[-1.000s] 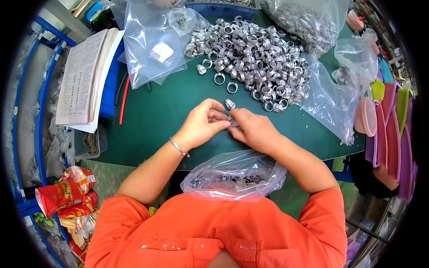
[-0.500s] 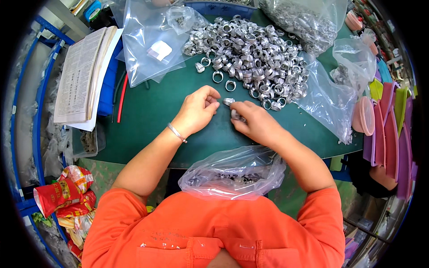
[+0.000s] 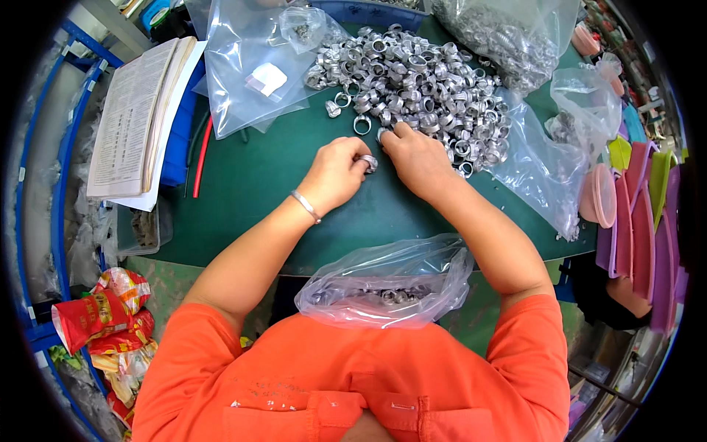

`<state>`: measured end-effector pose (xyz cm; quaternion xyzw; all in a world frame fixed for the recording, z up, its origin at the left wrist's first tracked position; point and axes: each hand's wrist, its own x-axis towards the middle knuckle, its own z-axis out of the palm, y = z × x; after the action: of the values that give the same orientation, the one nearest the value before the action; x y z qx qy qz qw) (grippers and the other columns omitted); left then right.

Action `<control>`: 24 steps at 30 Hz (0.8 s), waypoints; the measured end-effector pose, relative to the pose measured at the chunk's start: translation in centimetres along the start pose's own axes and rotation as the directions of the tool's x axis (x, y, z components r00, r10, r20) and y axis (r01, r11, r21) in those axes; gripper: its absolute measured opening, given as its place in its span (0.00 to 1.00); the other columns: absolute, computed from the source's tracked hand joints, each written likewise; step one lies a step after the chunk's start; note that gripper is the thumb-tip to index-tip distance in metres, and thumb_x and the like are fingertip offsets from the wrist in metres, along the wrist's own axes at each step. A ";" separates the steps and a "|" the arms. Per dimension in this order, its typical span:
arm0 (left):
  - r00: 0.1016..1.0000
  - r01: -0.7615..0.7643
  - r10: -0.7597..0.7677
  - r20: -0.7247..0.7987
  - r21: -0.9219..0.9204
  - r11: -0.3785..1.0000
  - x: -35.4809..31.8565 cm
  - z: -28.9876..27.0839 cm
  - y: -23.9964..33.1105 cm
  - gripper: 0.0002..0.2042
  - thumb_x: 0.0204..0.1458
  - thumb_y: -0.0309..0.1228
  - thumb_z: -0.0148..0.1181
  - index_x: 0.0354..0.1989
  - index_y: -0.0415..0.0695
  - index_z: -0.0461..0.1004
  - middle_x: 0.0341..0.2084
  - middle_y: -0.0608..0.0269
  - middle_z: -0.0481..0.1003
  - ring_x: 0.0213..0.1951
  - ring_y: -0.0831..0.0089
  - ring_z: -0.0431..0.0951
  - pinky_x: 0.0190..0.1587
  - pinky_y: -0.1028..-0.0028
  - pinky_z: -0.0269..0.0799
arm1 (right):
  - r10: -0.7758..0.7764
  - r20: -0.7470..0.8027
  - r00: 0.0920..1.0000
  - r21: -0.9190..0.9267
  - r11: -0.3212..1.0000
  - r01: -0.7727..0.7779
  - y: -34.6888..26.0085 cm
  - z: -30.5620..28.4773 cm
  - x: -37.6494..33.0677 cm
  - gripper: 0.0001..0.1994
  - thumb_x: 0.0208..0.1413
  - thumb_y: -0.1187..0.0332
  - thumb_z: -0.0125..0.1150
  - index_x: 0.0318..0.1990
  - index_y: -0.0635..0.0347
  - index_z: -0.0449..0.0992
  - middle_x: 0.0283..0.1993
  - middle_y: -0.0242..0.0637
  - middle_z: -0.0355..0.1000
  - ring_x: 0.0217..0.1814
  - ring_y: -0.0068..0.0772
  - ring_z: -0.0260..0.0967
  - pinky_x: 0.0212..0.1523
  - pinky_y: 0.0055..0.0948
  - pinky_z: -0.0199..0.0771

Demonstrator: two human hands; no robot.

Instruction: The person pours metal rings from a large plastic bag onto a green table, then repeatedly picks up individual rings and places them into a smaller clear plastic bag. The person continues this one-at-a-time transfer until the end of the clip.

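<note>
A heap of silvery metal rings (image 3: pixel 420 85) lies on the green tabletop, with a few loose ones along its near edge. My left hand (image 3: pixel 335 173), a bangle at its wrist, is closed with a ring (image 3: pixel 370 163) between thumb and fingertips. At the heap's near edge, my right hand (image 3: pixel 420 158) pinches another ring (image 3: pixel 381 135), mostly covered by its fingers. Whether more rings sit in that palm is hidden. An open clear plastic bag (image 3: pixel 383 269) with rings inside hangs at the table's front edge, between my forearms.
At the left, an open book (image 3: pixel 136 121) rests over a blue bin (image 3: pixel 177 158), beside a red stick (image 3: pixel 202 158). Clear bags (image 3: pixel 250 66) lie behind. A full bag (image 3: pixel 504 44) stands at the back right; pink and purple trays (image 3: pixel 641 221) line the right edge.
My left hand has picked up the ring that lay between my hands. My right hand has moved forward to the heap's edge and closed on a loose ring there.
</note>
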<state>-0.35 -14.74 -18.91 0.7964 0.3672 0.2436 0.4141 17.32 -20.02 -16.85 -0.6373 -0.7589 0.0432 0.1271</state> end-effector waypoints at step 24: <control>0.836 -0.489 0.290 0.467 0.391 0.780 -0.9 -2.5 7.9 0.14 0.47 0.26 0.59 0.42 0.39 0.67 0.33 0.47 0.74 0.35 0.48 0.76 0.38 0.59 0.74 | 0.245 -0.334 0.910 -0.131 0.944 -0.303 5.2 -5.8 -7.6 0.23 0.55 0.59 0.60 0.57 0.55 0.70 0.61 0.55 0.62 0.64 0.60 0.58 0.60 0.52 0.59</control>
<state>0.42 -17.29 -11.00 0.9660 0.1531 0.0634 0.1984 24.90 -27.08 -13.45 -0.7453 -0.6325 -0.1095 0.1804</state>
